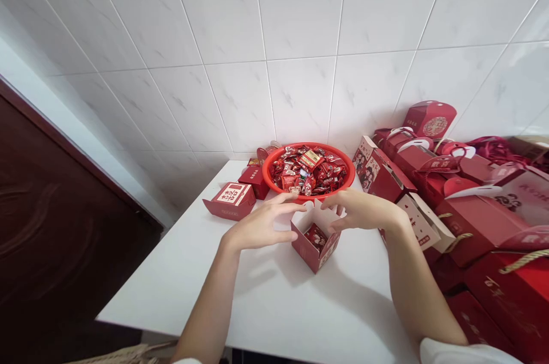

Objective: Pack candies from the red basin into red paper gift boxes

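A small red gift box [305,249] stands upright on the white table with its top flaps raised. Red-wrapped sweets [316,236] lie inside it. My left hand [266,221] is at the box's left side, fingers apart and thumb tip near its upper edge. On the opposite side, my right hand [364,211] curves around the right flap with thumb and fingers apart. Whether its fingertips touch the cardboard is hard to tell. Right behind the box sits a red plastic basket [266,172] heaped with wrapped sweets [305,172].
A closed red box [229,201] with a white label lies left of the basket, beside a smaller dark red box [254,181]. Many red gift boxes [476,221] with rope handles are piled at the right. A tiled wall [300,90] bounds the white table [180,278] behind.
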Demonstrator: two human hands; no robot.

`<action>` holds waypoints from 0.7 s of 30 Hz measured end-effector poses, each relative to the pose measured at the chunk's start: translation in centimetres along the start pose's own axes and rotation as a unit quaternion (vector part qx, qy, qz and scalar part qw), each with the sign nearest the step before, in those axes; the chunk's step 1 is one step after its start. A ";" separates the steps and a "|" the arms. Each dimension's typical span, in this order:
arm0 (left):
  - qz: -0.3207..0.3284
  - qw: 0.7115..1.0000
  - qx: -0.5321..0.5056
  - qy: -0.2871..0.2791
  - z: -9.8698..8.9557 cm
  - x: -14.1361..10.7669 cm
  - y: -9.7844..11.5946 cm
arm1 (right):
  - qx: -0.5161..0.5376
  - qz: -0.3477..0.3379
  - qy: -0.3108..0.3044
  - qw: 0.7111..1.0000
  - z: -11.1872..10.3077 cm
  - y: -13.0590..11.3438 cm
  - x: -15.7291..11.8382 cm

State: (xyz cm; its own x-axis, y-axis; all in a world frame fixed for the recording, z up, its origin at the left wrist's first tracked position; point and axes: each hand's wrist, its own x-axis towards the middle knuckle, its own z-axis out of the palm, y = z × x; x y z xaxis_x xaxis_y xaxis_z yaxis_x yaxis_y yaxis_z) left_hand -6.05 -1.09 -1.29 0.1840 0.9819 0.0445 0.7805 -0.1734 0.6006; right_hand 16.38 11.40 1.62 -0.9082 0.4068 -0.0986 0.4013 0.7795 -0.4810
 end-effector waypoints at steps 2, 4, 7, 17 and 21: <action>-0.010 1.000 0.001 -0.003 1.1 0.7 0.0 | 0.018 -0.028 -0.029 0.999 -0.1 -0.3 -0.2; -0.006 1.000 -0.012 -0.005 2.2 1.3 -0.2 | 0.037 -0.051 -0.048 0.997 -0.1 -0.4 -0.2; -0.003 0.999 -0.031 0.015 3.4 2.0 -0.5 | 0.056 -0.048 -0.069 0.995 0.3 0.1 0.0; -0.003 0.989 -0.109 0.103 5.4 2.2 -0.3 | 0.095 -0.026 -0.130 0.987 1.2 1.9 2.3; -0.017 0.981 -0.143 0.134 6.3 2.1 -0.5 | 0.002 0.065 -0.095 0.993 1.3 2.1 2.8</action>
State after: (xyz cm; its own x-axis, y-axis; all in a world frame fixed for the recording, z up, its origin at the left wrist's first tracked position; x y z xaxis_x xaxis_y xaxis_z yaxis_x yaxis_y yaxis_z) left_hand -2.29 0.54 -6.57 -0.0319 0.9780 0.2061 0.5776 -0.1503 0.8024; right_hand 14.55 13.60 -0.80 -0.8551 0.4058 -0.3228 0.5163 0.7244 -0.4569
